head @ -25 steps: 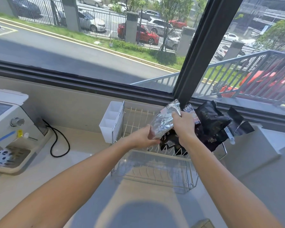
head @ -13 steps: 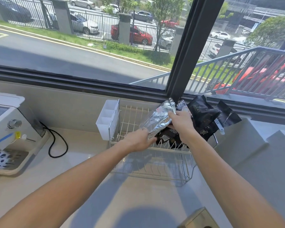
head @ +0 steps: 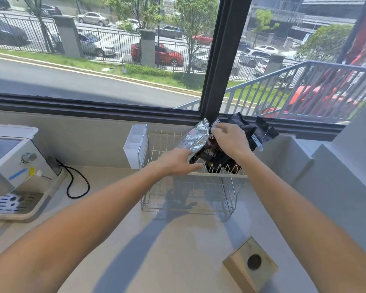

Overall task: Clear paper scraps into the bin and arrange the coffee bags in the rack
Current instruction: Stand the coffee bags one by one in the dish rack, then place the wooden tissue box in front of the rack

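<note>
Racking coffee bags | left hand [head: 176, 161] holds silver bag [head: 193, 138] | right hand [head: 230, 140] pinches its top | rack [head: 218, 175] | next: seat upright between tines

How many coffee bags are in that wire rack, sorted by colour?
Silver bags: 1, the silver bag
Brown bags: 1, the brown bag
Black bags: at least 2, the black bags, bunched so the count is unsure
Total: at least 4

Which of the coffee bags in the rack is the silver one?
The crinkled silver foil coffee bag, leftmost in the white wire rack, touching the left hand. The other bags, like the black coffee bag, are dark.
</note>
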